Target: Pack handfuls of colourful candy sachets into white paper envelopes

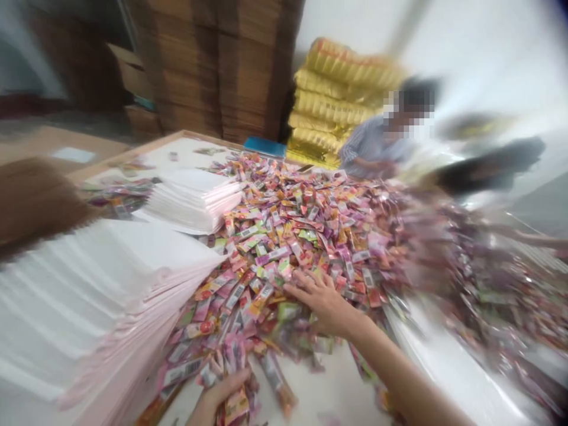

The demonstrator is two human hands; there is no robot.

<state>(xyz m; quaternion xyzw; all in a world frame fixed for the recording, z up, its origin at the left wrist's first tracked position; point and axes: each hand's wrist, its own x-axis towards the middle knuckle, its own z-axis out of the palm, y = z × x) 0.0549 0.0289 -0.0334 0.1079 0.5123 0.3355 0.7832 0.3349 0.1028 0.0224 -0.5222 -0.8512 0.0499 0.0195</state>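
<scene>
A wide heap of small, bright candy-like packets [284, 236] in pink, orange, purple and green spreads over the white table. My right hand [323, 300] lies palm down on the heap, its fingers apart and touching the packets. At the bottom of the head view, my left hand [224, 391] has its thumb and fingers curled round a few small packets [237, 408]. A loose packet [276, 378] lies between my two hands, blurred by motion.
Stacks of white and pink flat sheets or bags [133, 284] stand at left, with a smaller stack [181, 198] behind. A person in a striped shirt [368, 142] is across the table, near yellow bundles [328, 100]. Tall cardboard stacks [213, 65] rise behind. The right side is smeared.
</scene>
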